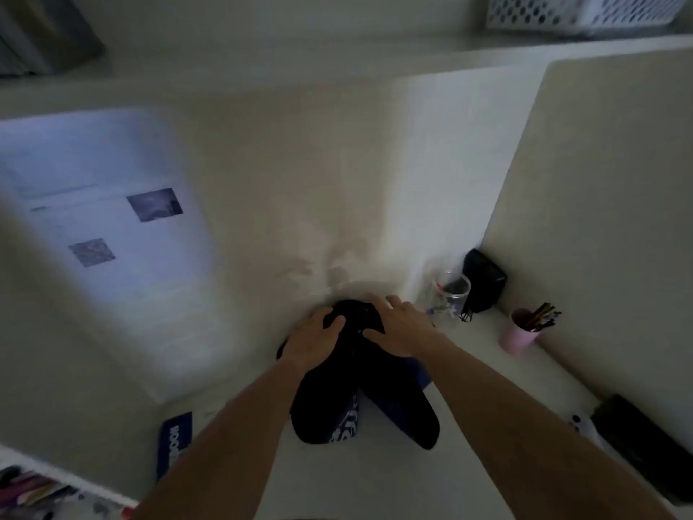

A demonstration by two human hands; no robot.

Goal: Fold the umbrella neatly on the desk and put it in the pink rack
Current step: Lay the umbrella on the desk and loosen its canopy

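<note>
Dim, murky room here, the only real glow a bluish monitor [101,234] at nine o'clock, everything smeared by motion blur and bowed at the edges.

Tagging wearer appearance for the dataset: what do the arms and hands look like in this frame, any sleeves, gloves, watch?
Both forearms are bare from the bottom edge up to the wrists, no sleeves in view. The left hand and right hand are bare too: no gloves, and no watch, band or ring can be made out. The frame is dim and blurred, so small items could be missed.
</note>
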